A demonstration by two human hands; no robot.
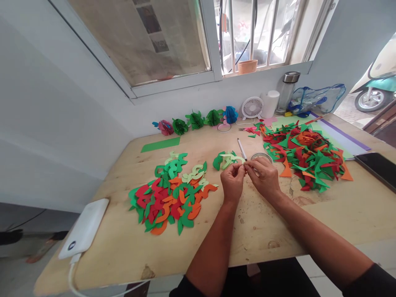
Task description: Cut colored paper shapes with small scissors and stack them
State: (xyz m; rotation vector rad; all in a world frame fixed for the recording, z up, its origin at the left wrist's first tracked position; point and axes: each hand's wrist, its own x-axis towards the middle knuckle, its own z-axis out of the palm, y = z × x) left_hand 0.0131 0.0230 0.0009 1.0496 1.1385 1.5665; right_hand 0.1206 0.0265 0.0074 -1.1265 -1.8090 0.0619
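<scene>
My left hand (232,182) and my right hand (261,178) meet above the middle of a wooden table (130,243). Their fingertips pinch a thin pale green paper strip (236,159) together. Just behind them lies a small bunch of green paper shapes (224,161). A white pen (241,149) and a round glass lid (261,156) sit close to my right hand. To the left is a heap of red, orange and green cut paper curves (168,198). To the right is a larger heap of paper triangles (305,159).
Several paper pom-pom flowers (194,121) stand along the wall, beside a small white fan (252,107) and a steel-lidded bottle (287,91). A white power bank (84,228) lies at the left edge, a phone (377,169) at the right edge.
</scene>
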